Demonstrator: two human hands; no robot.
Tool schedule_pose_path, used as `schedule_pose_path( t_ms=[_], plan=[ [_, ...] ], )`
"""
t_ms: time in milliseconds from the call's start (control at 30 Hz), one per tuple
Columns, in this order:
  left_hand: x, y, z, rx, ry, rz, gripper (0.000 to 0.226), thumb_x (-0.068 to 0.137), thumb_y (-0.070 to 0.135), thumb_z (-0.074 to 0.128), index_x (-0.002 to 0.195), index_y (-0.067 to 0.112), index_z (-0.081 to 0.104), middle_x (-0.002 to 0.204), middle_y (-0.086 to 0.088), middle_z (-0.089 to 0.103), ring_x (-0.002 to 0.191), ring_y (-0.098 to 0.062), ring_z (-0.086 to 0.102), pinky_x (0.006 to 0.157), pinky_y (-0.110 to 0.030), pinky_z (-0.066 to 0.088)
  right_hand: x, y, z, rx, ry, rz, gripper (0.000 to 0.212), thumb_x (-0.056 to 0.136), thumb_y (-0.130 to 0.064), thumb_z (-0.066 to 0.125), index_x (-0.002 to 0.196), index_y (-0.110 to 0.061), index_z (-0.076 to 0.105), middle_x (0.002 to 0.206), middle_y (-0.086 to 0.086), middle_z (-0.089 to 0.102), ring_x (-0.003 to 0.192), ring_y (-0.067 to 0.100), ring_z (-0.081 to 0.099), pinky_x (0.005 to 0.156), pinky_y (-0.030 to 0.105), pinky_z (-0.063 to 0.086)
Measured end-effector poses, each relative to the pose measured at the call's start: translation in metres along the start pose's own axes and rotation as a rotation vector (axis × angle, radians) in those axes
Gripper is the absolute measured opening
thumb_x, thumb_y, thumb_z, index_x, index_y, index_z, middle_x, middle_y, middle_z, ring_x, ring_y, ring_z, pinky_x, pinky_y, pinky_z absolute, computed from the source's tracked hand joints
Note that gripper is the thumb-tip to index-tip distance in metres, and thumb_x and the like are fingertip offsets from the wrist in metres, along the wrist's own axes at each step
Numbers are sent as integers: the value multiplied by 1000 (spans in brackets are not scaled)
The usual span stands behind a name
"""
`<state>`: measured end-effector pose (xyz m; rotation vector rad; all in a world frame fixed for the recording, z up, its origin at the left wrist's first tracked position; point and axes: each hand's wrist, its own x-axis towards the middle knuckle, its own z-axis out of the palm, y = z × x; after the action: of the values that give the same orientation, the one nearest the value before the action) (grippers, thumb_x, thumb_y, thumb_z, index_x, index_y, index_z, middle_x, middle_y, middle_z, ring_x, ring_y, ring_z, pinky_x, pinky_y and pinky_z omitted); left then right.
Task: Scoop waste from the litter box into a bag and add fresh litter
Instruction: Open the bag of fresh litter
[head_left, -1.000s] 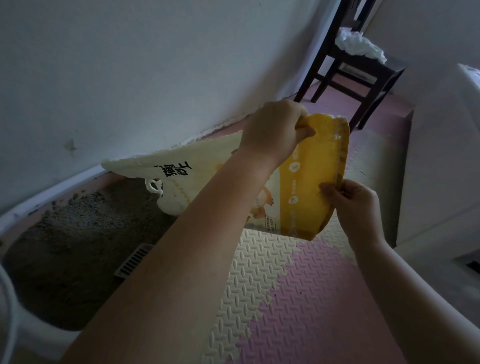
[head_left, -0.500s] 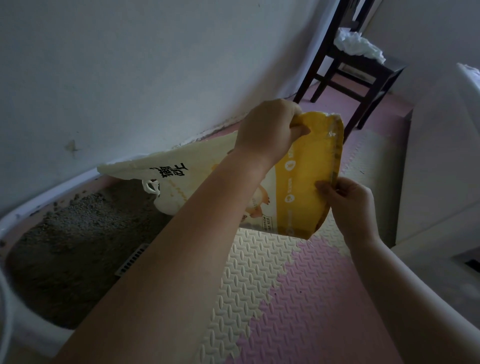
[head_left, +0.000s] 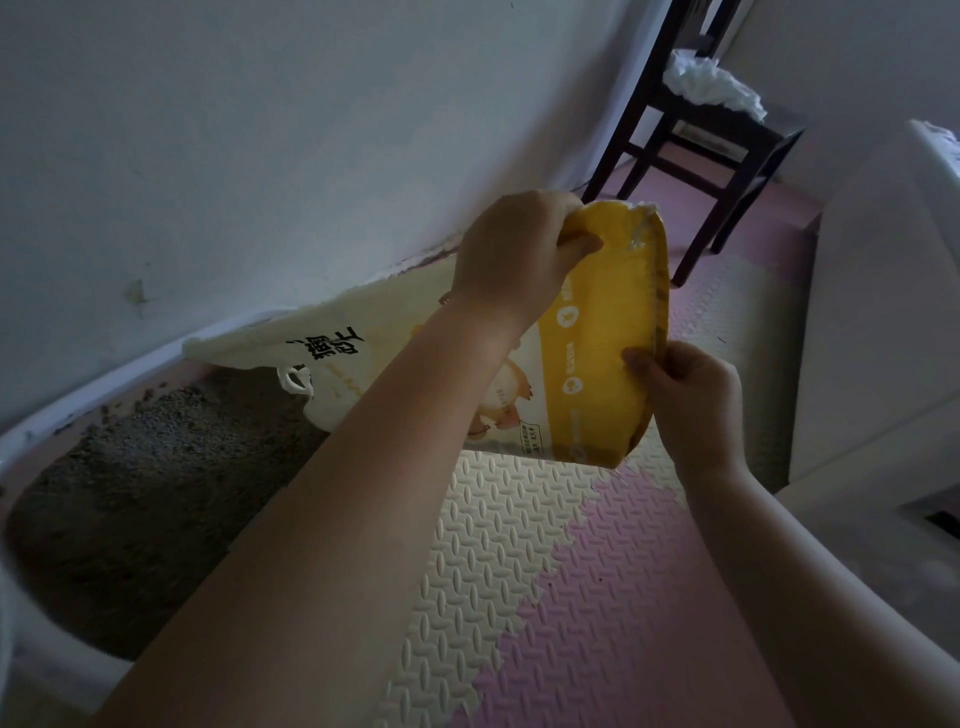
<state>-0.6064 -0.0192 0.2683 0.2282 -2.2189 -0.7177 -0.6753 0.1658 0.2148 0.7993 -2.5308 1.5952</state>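
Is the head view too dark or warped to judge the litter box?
Head view: dim overall, the litter box in shadow, its grain faint; a bright patch on the mat under the litter bag; wide-angle bending along the base of the wall.

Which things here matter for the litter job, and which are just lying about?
In the job: litter bag, held by left hand and right hand; litter box; grey litter.
Lying about: dark chair, white bundle on it, foam mat, white cabinet.

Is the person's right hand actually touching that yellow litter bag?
Touching. The head view shows the right hand pinching the yellow end of the litter bag, with its thumb pressed on the bag's face.
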Motion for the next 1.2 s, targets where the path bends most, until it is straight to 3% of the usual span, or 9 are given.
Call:
schedule_pose_path(
  t_ms=[233,333,467,600,767,900,1000,1067,1200],
  plan=[
    [1,-8,-1,-11,-30,7,24,89,42,60,81,19,62,65,13,49,56,0,42,50,-10,24,-2,1,6,-43,13,-43,9,88,-19,66,82,-25,64,78,-4,68,74,22,68,70,44,59],
    [2,-10,-2,-13,-29,7,23,89,42,60,76,25,54,64,13,47,53,3,40,51,-10,23,-1,-2,7,-31,18,-27,14,88,-19,66,79,-28,63,77,-6,67,76,22,68,71,44,59],
    [7,-14,-7,-2,-18,-14,29,88,39,62,68,23,49,57,16,43,52,2,39,49,-12,23,2,-5,9,-25,25,-26,4,88,-21,67,85,-23,66,80,-6,69,75,16,68,71,40,59],
    [7,-17,-4,22,-50,-21,28,89,40,62,70,19,54,60,12,46,53,-1,40,50,-17,24,0,0,11,-56,8,-33,6,87,-21,67,81,-22,66,78,0,69,73,23,68,69,46,59],
    [7,-10,-3,15,-45,19,22,90,38,61,75,25,50,59,19,39,53,4,38,50,-11,24,1,3,8,-55,12,-37,10,88,-20,67,79,-18,65,76,6,68,72,30,66,68,49,57],
    [5,-9,9,76,-110,63,23,89,37,62,84,14,65,72,8,57,64,-7,49,55,-15,29,-1,14,6,-52,-3,24,10,88,-20,67,79,-17,66,78,8,69,74,31,67,70,52,57],
    [-1,-10,23,42,-163,49,23,89,36,63,89,14,67,78,5,62,68,-8,52,57,-16,32,0,23,1,-109,-94,73,16,86,-17,68,82,-2,69,81,20,69,79,42,65,74,57,55],
    [-4,-12,31,9,-192,25,23,89,37,63,87,15,67,75,7,59,67,-7,52,56,-16,30,1,23,-5,-100,-138,91,14,86,-13,68,85,1,69,82,18,70,81,37,66,78,50,57],
    [-10,-8,44,9,-254,24,19,88,36,64,81,19,63,70,13,54,65,-6,50,55,-19,30,7,8,-16,83,-66,3,13,86,-6,66,99,-7,67,89,1,69,81,8,68,77,23,58]
  ],
)
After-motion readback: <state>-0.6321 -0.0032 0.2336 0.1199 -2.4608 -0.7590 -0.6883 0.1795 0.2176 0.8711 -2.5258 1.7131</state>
